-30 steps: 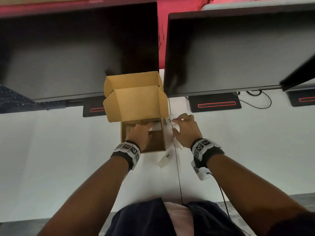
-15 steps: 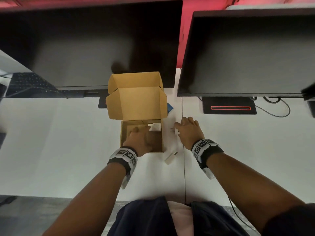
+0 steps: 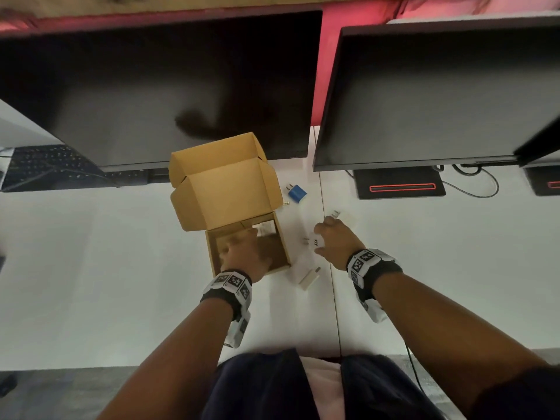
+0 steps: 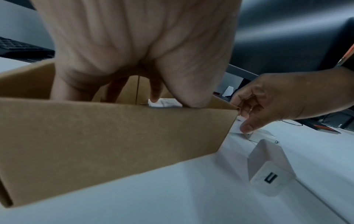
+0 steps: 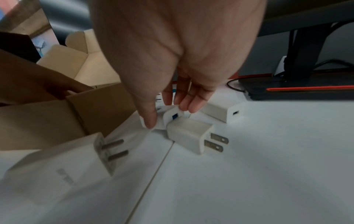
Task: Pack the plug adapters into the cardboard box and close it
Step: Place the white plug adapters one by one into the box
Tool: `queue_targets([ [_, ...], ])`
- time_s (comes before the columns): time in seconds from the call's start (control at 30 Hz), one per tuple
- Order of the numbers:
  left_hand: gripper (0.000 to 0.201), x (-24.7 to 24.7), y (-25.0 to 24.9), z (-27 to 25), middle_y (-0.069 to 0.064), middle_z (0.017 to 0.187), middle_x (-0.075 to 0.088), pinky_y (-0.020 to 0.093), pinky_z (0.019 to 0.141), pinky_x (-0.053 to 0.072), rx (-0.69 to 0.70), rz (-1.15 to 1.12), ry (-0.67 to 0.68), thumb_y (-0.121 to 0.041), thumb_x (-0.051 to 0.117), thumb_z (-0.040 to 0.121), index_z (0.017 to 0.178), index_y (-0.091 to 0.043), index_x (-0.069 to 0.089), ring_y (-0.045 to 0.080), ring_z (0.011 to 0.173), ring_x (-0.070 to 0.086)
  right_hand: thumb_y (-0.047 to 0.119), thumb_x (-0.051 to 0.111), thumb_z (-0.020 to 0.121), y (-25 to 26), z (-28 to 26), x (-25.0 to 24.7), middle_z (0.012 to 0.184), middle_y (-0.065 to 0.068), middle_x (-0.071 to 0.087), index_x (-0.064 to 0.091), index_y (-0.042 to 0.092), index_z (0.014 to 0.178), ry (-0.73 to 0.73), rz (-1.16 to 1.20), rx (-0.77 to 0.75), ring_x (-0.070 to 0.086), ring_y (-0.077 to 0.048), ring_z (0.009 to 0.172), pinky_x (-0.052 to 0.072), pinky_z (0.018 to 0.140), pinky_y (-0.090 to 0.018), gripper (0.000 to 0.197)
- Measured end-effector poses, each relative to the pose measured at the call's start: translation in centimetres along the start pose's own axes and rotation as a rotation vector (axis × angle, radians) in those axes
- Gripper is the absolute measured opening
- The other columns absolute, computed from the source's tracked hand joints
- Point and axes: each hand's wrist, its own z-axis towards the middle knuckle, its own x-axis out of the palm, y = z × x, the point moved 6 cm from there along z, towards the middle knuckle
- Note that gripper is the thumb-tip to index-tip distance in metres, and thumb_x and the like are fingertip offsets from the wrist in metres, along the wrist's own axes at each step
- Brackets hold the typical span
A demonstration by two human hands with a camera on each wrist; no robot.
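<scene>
Since half a second ago the right hand (image 3: 335,239) has slid rightward away from the cardboard box (image 3: 242,234), uncovering a blue adapter (image 3: 297,193) beside the raised lid, and the box has turned slightly. It stands open on the white bench (image 3: 91,268), lid tipped back toward the monitors (image 3: 157,86); inside, one white adapter (image 3: 266,229) lies in the far right corner. The left hand (image 3: 242,256) reaches into the box, fingers pointing down to that adapter, and one fingertip (image 4: 154,99) touches it; whether this grip closes on it I cannot tell. The right hand's grip is narrow, thumb and fingers pinching a white adapter with a blue port (image 5: 169,117) on the bench. Just beside it lie a small cube adapter (image 5: 191,134), another white one (image 5: 222,111) farther off, and a long white adapter (image 3: 309,278) near the box's front corner.
</scene>
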Motion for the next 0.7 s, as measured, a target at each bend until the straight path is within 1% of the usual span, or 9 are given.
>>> queue_targets([
  [0.07, 0.088, -0.1, 0.2, 0.0, 0.015, 0.147, 0.05, 0.065, 0.108, 0.032, 0.007, -0.013, 0.017, -0.055, 0.058, 0.074, 0.151, -0.041, 0.018, 0.051, 0.139, 0.037, 0.025, 0.069, 0.091, 0.2, -0.3, 0.2, 0.127, -0.009, 0.052, 0.054, 0.013, 0.129, -0.044, 0.013, 0.011, 0.051, -0.028, 0.12, 0.047, 0.102, -0.037, 0.043],
  [0.17, 0.087, -0.9, 0.0, -0.9, 0.013, 0.151, 0.047, 0.064, 0.115, 0.024, 0.059, -0.031, 0.039, -0.054, 0.057, 0.08, 0.155, -0.037, 0.017, 0.048, 0.142, 0.034, 0.034, 0.07, 0.089, -0.7, -1.2, -0.4, 0.129, -0.008, 0.054, 0.057, 0.016, 0.129, -0.156, 0.058, 0.055, 0.049, -0.029, 0.122, 0.047, 0.102, -0.041, 0.046],
  [0.23, 0.088, -1.6, -0.3, -1.6, 0.011, 0.155, 0.044, 0.063, 0.118, 0.024, 0.12, -0.024, 0.061, -0.053, 0.059, 0.085, 0.158, -0.033, 0.014, 0.046, 0.144, 0.034, 0.037, 0.067, 0.09, -2.1, -2.1, -1.4, 0.129, -0.01, 0.055, 0.06, 0.016, 0.127, -0.256, 0.032, 0.1, 0.049, -0.031, 0.12, 0.048, 0.099, -0.044, 0.044],
  [0.3, 0.097, -2.1, -0.4, -2.3, 0.007, 0.161, 0.036, 0.062, 0.118, 0.027, 0.177, -0.013, 0.095, -0.064, 0.061, 0.081, 0.159, -0.032, 0.012, 0.043, 0.146, 0.033, 0.031, 0.065, 0.089, -3.8, -2.9, -2.2, 0.129, -0.013, 0.053, 0.06, 0.013, 0.127, -0.324, -0.023, 0.17, 0.048, -0.034, 0.118, 0.051, 0.093, -0.047, 0.042],
  [0.33, 0.102, -2.2, -0.4, -2.4, 0.004, 0.163, 0.033, 0.061, 0.118, 0.027, 0.211, 0.002, 0.118, -0.07, 0.062, 0.078, 0.159, -0.033, 0.012, 0.04, 0.147, 0.033, 0.028, 0.064, 0.088, -4.6, -3.2, -2.4, 0.132, -0.015, 0.051, 0.06, 0.014, 0.129, -0.334, -0.045, 0.2, 0.047, -0.035, 0.118, 0.052, 0.091, -0.049, 0.043],
  [0.4, 0.104, -2.2, -0.6, -2.8, 0.0, 0.161, 0.036, 0.061, 0.118, 0.027, 0.269, 0.055, 0.155, -0.077, 0.064, 0.073, 0.156, -0.038, 0.017, 0.036, 0.147, 0.036, 0.023, 0.061, 0.09, -5.7, -3.1, -2.3, 0.145, -0.014, 0.044, 0.056, 0.019, 0.135, -0.292, -0.087, 0.234, 0.042, -0.037, 0.127, 0.051, 0.096, -0.051, 0.046],
  [0.5, 0.102, -1.9, -0.8, -2.6, -0.002, 0.158, 0.039, 0.064, 0.117, 0.023, 0.317, 0.115, 0.163, -0.076, 0.071, 0.066, 0.151, -0.042, 0.027, 0.036, 0.149, 0.029, 0.02, 0.056, 0.095, -6.0, -2.2, -1.6, 0.156, -0.01, 0.038, 0.051, 0.025, 0.143, -0.171, -0.103, 0.222, 0.04, -0.036, 0.133, 0.047, 0.104, -0.05, 0.048],
  [0.6, 0.112, -1.0, -0.1, -1.8, -0.001, 0.166, 0.027, 0.07, 0.117, 0.006, 0.28, 0.169, 0.186, -0.075, 0.07, 0.063, 0.156, -0.038, 0.021, 0.042, 0.153, 0.008, 0.02, 0.056, 0.096, -5.6, -1.9, -1.1, 0.135, -0.015, 0.056, 0.055, 0.02, 0.136, -0.184, -0.092, 0.24, 0.051, -0.037, 0.118, 0.051, 0.096, -0.048, 0.04],
  [0.7, 0.111, -0.7, -0.2, -1.5, 0.0, 0.167, 0.025, 0.071, 0.117, 0.003, 0.282, 0.182, 0.188, -0.073, 0.071, 0.063, 0.156, -0.038, 0.021, 0.044, 0.153, 0.003, 0.023, 0.06, 0.094, -5.7, -2.6, -0.5, 0.108, -0.018, 0.06, 0.061, 0.013, 0.118, -0.235, -0.094, 0.293, 0.056, -0.039, 0.101, 0.054, 0.08, -0.043, 0.026],
])
